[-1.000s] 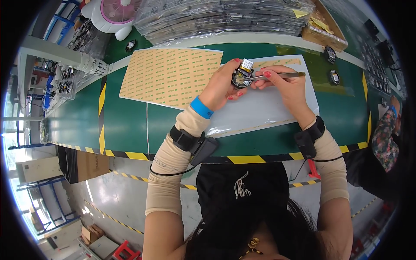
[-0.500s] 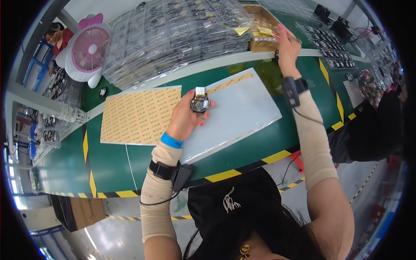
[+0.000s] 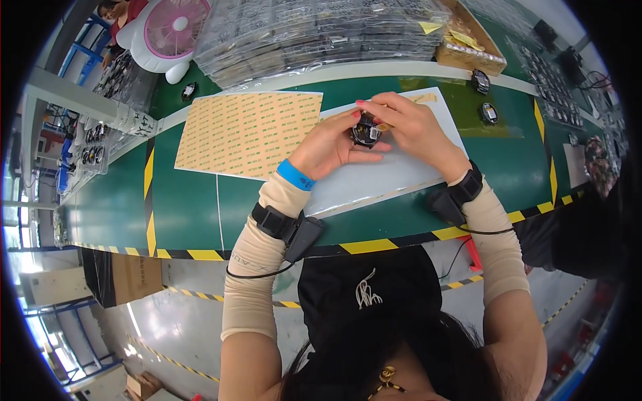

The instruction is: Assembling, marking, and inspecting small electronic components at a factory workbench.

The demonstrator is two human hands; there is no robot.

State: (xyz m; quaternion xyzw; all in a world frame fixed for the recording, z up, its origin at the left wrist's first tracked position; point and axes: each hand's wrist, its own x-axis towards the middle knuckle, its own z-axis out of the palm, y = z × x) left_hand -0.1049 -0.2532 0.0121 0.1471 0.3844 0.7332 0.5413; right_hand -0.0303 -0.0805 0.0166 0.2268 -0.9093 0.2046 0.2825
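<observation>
Left hand: fingers curled round a round black device, gripping it above the pale sheet.
Right hand: bent fingers at the device's upper right side; whether they pinch anything cannot be told.
Far-left shelving: blue frames beside bright daylight.
Green bench: smooth top, its near edge banded with yellow-and-black tape.
Floor: glossy grey, with a brown carton standing at left.
Upper-left person: partly visible in red, behind the fan.
Fan: white casing, pink grille, a small dark device just below it.
Tan sheet: green-patterned, left of the pale one.
Tray stack: transparent, many layers, behind the sheets.
Cardboard box: open, beside the stack's right end.
Yellowish film: right of the pale sheet, a round unit on it.
Right-hand rows: dark units in trays.
Far-right sleeve: floral, a co-worker's.
</observation>
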